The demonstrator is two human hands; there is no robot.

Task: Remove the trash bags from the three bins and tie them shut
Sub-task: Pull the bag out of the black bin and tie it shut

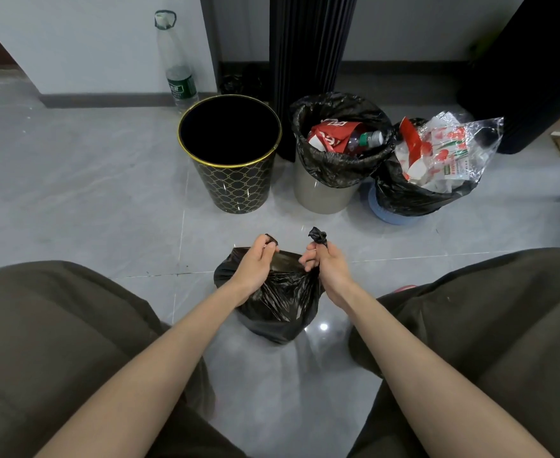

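Between the knees, the crinkled black plastic trash bag [277, 302] sits on the floor. The left hand [255, 264] and right hand [325, 264] each pinch a gathered corner of its mouth, held apart, likely ready for knotting. Behind stands the emptied black gold-rimmed bin [232, 183].

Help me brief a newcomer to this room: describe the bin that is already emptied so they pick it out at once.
Find the tall black pleated curtain at the back wall. In the row standing before it, take the leftmost bin, beside the clear bottle. Only it is black with a gold lattice and rim, with no bag or rubbish inside.
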